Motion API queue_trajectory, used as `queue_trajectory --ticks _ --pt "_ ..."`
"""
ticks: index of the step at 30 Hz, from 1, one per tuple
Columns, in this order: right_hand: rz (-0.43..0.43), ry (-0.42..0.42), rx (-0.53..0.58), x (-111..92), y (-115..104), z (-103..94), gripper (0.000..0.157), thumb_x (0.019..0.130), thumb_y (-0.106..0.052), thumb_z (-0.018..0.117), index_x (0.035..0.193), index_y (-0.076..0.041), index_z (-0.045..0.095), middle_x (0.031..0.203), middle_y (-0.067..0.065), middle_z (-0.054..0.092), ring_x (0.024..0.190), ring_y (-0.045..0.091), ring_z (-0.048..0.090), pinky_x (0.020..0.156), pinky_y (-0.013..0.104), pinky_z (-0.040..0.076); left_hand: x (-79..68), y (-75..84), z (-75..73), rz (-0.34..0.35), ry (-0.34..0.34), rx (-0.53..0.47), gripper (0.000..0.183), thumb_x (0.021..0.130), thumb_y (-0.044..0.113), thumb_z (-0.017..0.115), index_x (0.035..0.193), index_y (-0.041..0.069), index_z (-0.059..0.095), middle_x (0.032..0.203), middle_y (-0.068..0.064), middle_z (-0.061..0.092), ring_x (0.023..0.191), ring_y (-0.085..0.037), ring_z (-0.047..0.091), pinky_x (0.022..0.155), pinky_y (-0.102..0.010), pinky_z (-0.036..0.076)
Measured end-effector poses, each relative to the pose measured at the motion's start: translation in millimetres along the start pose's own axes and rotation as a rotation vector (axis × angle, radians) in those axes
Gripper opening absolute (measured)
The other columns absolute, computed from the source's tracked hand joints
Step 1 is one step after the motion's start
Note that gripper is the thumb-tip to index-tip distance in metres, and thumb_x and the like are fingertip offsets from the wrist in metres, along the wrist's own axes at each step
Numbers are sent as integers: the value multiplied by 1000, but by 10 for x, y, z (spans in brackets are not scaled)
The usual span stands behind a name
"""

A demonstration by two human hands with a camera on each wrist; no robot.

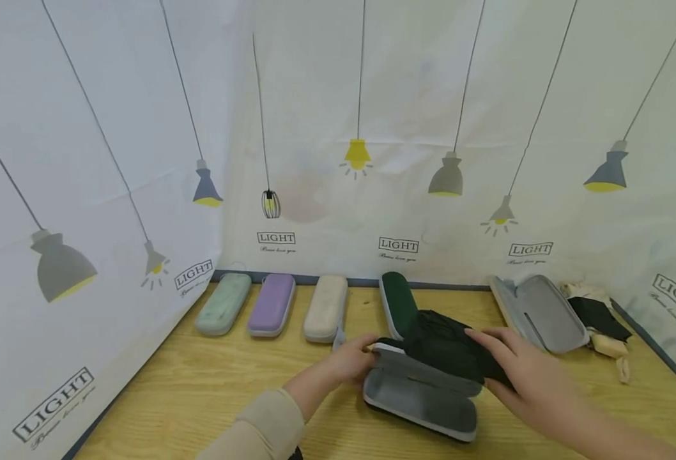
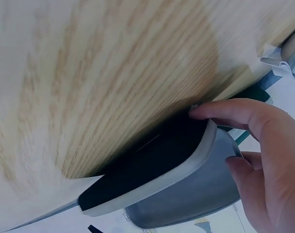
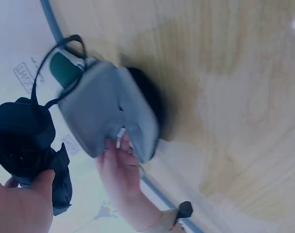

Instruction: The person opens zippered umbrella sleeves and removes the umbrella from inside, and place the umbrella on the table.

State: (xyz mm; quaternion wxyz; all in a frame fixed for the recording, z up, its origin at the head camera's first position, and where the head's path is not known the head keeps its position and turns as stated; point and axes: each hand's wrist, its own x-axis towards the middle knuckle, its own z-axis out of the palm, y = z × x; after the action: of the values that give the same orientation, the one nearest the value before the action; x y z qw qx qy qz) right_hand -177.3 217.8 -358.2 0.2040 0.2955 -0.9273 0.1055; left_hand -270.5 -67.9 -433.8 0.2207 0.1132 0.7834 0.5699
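Note:
A black hard-shell case (image 1: 421, 404) with grey lining lies unfolded on the table, its lid raised. At its left end my left hand (image 1: 352, 360) pinches the lid's rim; the left wrist view shows thumb and fingers of this hand (image 2: 273, 150) about the case's edge (image 2: 159, 155). My right hand (image 1: 536, 377) grips a small folded black umbrella (image 1: 444, 345) above the lid. In the right wrist view the umbrella's blocky handle (image 3: 24, 121) and its loop strap (image 3: 35, 82) stand out, clear of the grey lining (image 3: 91, 107).
Along the back stand closed cases: mint (image 1: 224, 303), purple (image 1: 271, 303), cream (image 1: 325, 306) and dark green (image 1: 398, 303). At right lies an unfolded beige case (image 1: 545, 313), with beige and black folded fabric (image 1: 601, 318) beside it. A printed cloth wall (image 1: 326, 96) borders the wooden table (image 1: 200, 396).

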Motion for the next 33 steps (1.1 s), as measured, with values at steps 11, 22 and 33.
queue_trajectory --ticks 11,22,33 --pt "380 -285 233 -68 218 87 64 81 -38 64 134 -16 36 122 10 49 103 27 53 71 40 48 70 50 109 69 30 186 29 90 12 53 118 12 54 84 -4 57 46 -11 39 44 -24 35" --pt "425 -345 247 -136 426 318 64 81 -37 63 133 -8 37 125 18 47 105 33 52 72 44 47 -28 49 143 -155 121 166 48 80 31 63 118 5 49 83 -15 58 67 -23 59 58 -36 51" --pt "445 -403 250 -166 644 613 65 82 -39 61 131 -4 36 125 21 48 101 34 55 71 45 47 -194 81 210 -197 -27 83 63 75 11 67 129 10 34 64 -20 60 49 -26 59 46 -37 50"
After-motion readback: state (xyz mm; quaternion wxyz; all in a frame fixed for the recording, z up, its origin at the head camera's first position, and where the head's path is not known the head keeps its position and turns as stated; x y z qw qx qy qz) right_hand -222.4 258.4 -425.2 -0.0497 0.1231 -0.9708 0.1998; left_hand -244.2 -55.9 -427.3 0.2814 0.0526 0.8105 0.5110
